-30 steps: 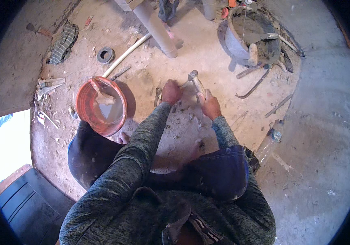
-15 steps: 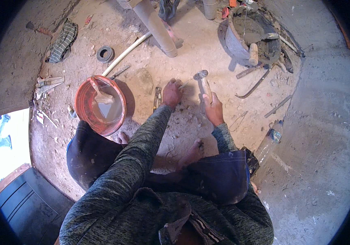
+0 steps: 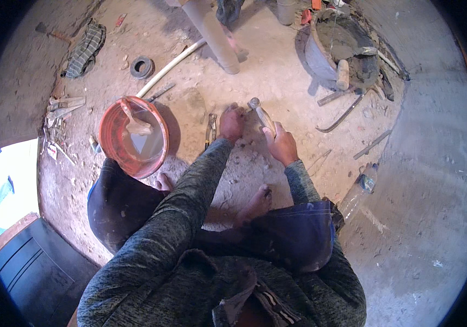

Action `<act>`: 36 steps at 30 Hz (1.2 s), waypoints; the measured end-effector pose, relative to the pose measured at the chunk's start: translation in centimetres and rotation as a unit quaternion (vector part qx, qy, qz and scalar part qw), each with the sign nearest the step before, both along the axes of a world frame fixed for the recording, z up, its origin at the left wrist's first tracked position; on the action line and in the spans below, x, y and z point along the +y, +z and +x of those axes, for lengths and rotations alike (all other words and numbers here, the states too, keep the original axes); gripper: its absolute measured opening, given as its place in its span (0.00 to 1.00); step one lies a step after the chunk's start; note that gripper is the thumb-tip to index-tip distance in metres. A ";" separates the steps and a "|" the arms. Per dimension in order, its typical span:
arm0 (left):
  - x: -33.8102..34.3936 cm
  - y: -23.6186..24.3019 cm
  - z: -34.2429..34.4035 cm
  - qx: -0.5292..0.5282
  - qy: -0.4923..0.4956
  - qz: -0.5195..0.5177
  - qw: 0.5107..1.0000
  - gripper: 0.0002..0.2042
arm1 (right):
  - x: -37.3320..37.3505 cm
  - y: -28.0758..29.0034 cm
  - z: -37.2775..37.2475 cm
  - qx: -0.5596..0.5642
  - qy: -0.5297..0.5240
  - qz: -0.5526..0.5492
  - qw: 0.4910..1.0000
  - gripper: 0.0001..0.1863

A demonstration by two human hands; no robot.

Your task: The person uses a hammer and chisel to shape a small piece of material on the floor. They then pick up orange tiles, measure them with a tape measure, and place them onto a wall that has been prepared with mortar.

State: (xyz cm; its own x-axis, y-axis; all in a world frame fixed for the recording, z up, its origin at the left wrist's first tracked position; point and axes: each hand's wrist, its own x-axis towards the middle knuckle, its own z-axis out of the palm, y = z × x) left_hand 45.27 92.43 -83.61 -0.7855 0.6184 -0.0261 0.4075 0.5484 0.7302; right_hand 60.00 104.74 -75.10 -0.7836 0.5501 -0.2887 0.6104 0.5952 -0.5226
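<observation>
My right hand (image 3: 281, 144) grips the wooden handle of a hammer (image 3: 264, 116). The hammer's metal head is close beside the fingertips of my left hand (image 3: 232, 123). Those fingers are pinched low over the dirt floor on a thin rod-like piece, mostly hidden now. Just left of that hand lies a pair of pliers (image 3: 211, 129) with dark and yellow handles. Further left stands an orange bucket (image 3: 104, 136) holding greyish liquid and a wide brush or trowel-like tool (image 3: 137, 127).
A basin (image 3: 320, 60) of grey mortar stands far right, a wooden-handled tool on its rim. A bent metal bar (image 3: 343, 117) and a plastic bottle (image 3: 365, 180) lie to the right. A pale pipe (image 3: 171, 66), a grey post (image 3: 211, 35) and a black ring (image 3: 142, 67) are ahead.
The hammer has swung left and its head has come close to my left fingers. My right hand has shifted slightly left with it. My left hand stays nearly in place.
</observation>
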 end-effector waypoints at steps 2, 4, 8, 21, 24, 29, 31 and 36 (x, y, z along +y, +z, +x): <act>0.0 -0.3 0.0 -0.001 0.006 -0.001 1.000 0.05 | 0.0 0.7 -0.4 0.009 0.004 -0.009 1.000 0.25; -0.2 -0.5 0.1 -0.005 0.007 -0.007 1.000 0.05 | 0.1 1.6 -0.8 0.036 -0.002 -0.005 0.999 0.25; 0.0 -0.4 0.4 0.021 0.007 0.016 1.000 0.06 | -0.7 3.7 -1.6 0.088 -0.028 0.011 0.996 0.24; 0.1 -1.1 0.1 0.045 -0.003 0.033 0.998 0.07 | -0.1 3.0 -1.0 0.079 -0.046 0.016 0.996 0.23; -0.2 -0.9 -0.1 0.048 -0.013 0.024 0.998 0.08 | -1.2 2.3 -0.9 0.140 -0.054 0.021 0.988 0.24; 1.1 -0.9 -0.3 0.057 -0.013 0.014 0.998 0.07 | 0.6 -1.9 0.1 -0.036 -0.007 0.077 0.996 0.25; 0.6 -1.0 -0.2 0.036 -0.032 -0.012 0.999 0.07 | 0.9 -2.1 0.0 -0.026 0.001 0.063 0.998 0.25; 0.4 -0.6 -0.1 0.040 -0.021 -0.008 0.999 0.07 | -0.3 1.9 -1.2 0.121 -0.051 0.024 0.991 0.23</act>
State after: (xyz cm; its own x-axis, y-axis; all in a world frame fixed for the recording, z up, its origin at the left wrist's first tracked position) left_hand 45.14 92.78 -84.25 -0.7587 0.6509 0.0262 0.4876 0.5407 0.6855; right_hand 58.79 104.40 -73.16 -0.7669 0.6378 -0.0708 0.5283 0.5649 -0.6338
